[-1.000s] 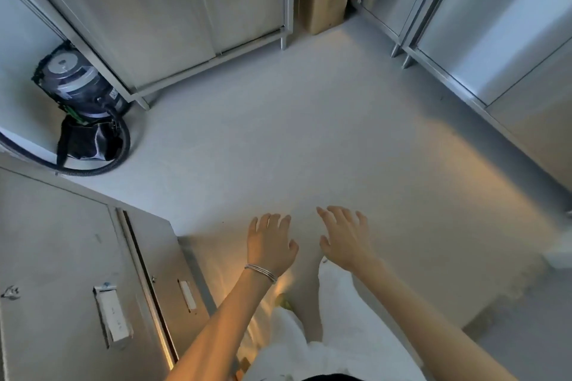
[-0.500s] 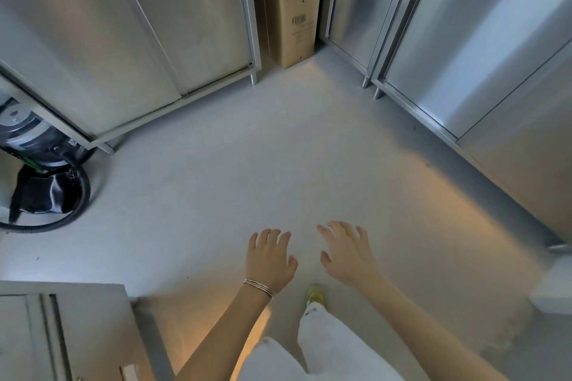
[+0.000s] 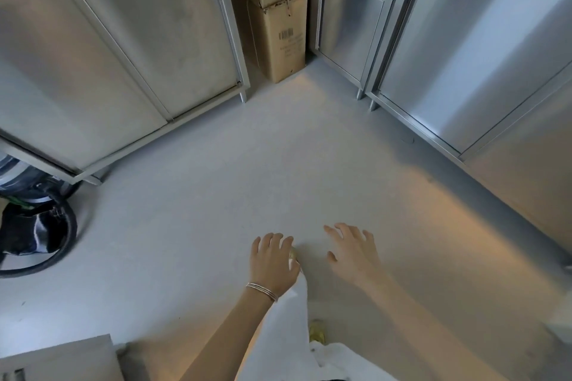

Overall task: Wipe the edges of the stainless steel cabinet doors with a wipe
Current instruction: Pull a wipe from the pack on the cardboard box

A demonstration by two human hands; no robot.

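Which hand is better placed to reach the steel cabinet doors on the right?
Right, probably: the right hand, open and empty, is nearer those doors than the left hand, also empty.

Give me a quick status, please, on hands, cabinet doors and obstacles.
Left hand and right hand open, empty. Cabinet doors untouched, no wipe in view. Cardboard boxes stacked between cabinets.
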